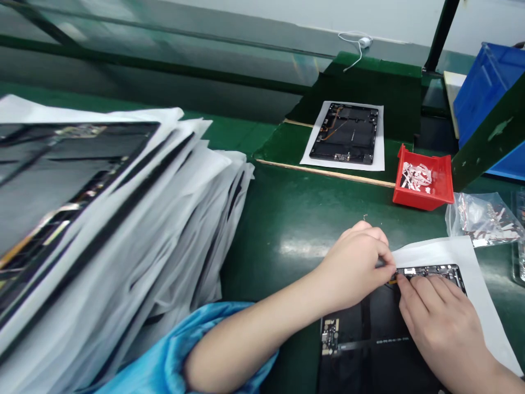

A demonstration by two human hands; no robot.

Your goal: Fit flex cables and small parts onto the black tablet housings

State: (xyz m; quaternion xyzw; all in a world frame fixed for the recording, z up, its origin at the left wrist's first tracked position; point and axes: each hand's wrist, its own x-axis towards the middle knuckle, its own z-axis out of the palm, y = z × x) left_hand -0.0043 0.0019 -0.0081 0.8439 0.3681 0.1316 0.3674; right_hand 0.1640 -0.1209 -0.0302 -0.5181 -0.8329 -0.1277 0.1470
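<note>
An opened black tablet [369, 339] lies on a white sheet [471, 262] at the lower right of the green table. My left hand [356, 262] is curled, its fingertips pinched at the tablet's top edge. My right hand [438, 317] rests on the tablet, with its fingers pressed together against the same spot by a small metal part [410, 271]. What the fingertips hold is too small to make out. A blue sleeve [180, 355] covers my left upper arm.
A tall leaning stack of tablets interleaved with white sheets [102, 235] fills the left. Another opened tablet [346, 133] lies on paper farther back. A red bin of small white pieces [424, 180], a clear bag of parts [484, 219] and a blue crate [488, 98] stand at the right.
</note>
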